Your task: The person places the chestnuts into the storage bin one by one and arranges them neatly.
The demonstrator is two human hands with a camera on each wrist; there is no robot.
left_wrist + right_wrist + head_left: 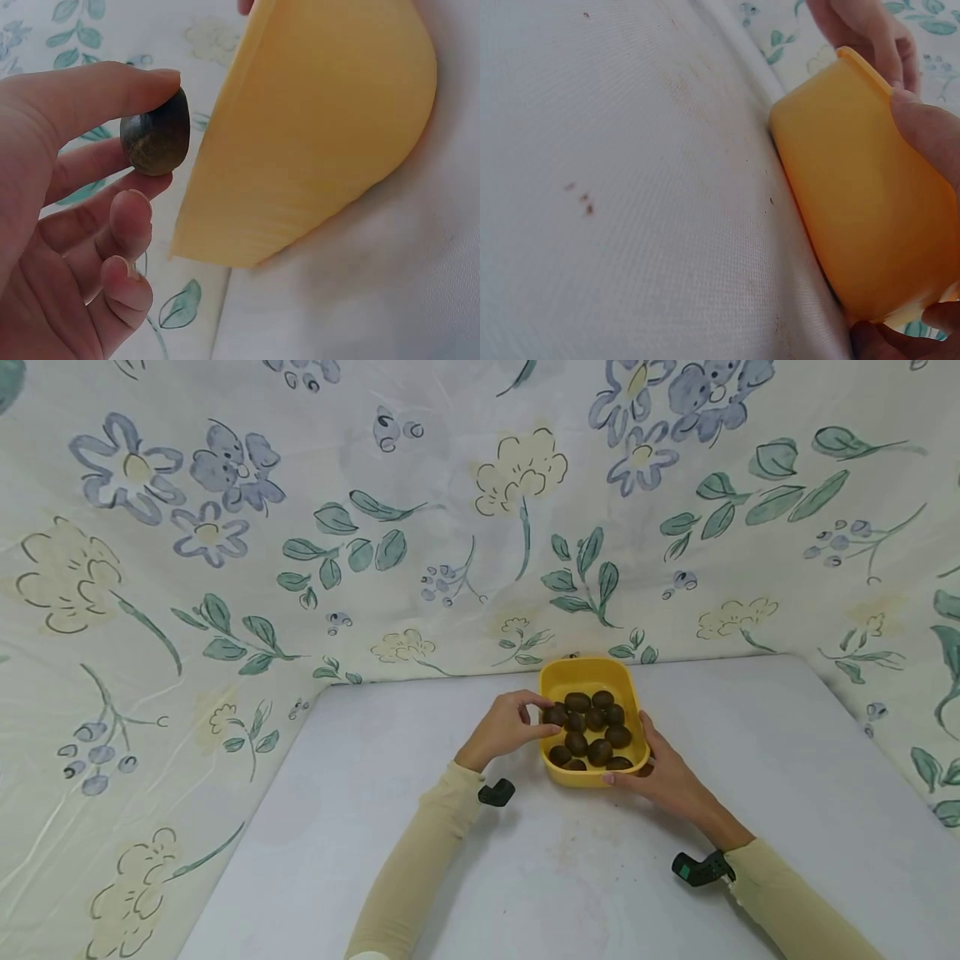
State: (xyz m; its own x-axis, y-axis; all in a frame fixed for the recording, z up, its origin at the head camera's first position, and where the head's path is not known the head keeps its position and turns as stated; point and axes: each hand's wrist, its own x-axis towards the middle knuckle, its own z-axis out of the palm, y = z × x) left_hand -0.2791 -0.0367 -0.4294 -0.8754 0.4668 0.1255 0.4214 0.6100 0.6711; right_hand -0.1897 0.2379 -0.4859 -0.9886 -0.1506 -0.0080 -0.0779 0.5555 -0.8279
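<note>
A yellow plastic tub [587, 670] with rounded corners sits at the back of the table, holding several dark brown, egg-shaped, smooth pieces [599, 752]. Its open top tilts toward me. My left hand [510, 723] is at the tub's left rim and pinches one dark brown egg-shaped piece [155, 139] between thumb and fingers; the ring and little fingers curl free below. My right hand [667, 775] grips the tub's near right corner, thumb on the rim and fingers [889, 343] under the base.
A white cloth [360, 827] covers the table, with small brown specks [585, 202] in front of the tub. A floral curtain [450, 527] hangs right behind the table's back edge. Dark wrist cameras [497, 792] are worn on both forearms.
</note>
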